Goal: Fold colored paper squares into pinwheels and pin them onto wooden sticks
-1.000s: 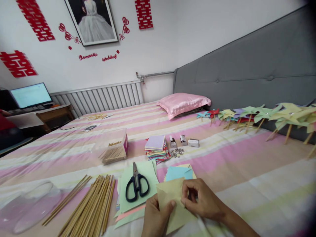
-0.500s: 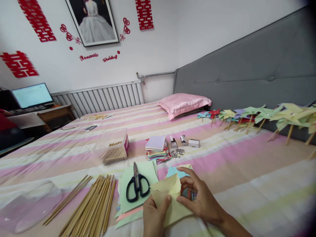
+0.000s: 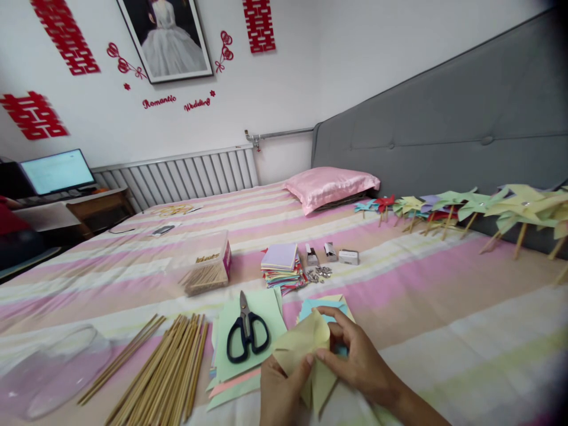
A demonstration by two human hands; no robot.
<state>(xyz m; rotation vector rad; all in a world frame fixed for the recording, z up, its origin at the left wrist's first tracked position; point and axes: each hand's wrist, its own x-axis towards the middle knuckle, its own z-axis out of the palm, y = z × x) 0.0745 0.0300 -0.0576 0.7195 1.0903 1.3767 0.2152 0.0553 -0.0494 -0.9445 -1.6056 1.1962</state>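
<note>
Pale yellow paper (image 3: 295, 346), one piece, apparently slit, with flaps bent up towards the middle; held above the striped bedspread (image 3: 444, 331), low in the view, in front of the blue paper (image 3: 309, 306) and to the right of the scissors (image 3: 245, 334); left hand (image 3: 281, 387) closed on the near left part, thumb on top, fingers mostly hidden; right hand (image 3: 357, 352) pinching the same piece, thumb near the gathered centre, fingers curved about the raised upper flap; thumbs near one another, whether touching cannot be told; handling, by judgement: very light, thin, more springy than stiff, apt to uncurl if let go, easily creased or torn at the slits, unlikely to slip from dry fingertips; best hold: a light pinch at the centre, over the gathered points, leaving the curves unpressed; adjacent stock: wooden sticks (image 3: 162, 378), a loose bundle, farther left; green sheets (image 3: 228, 367), beneath the scissors
</note>
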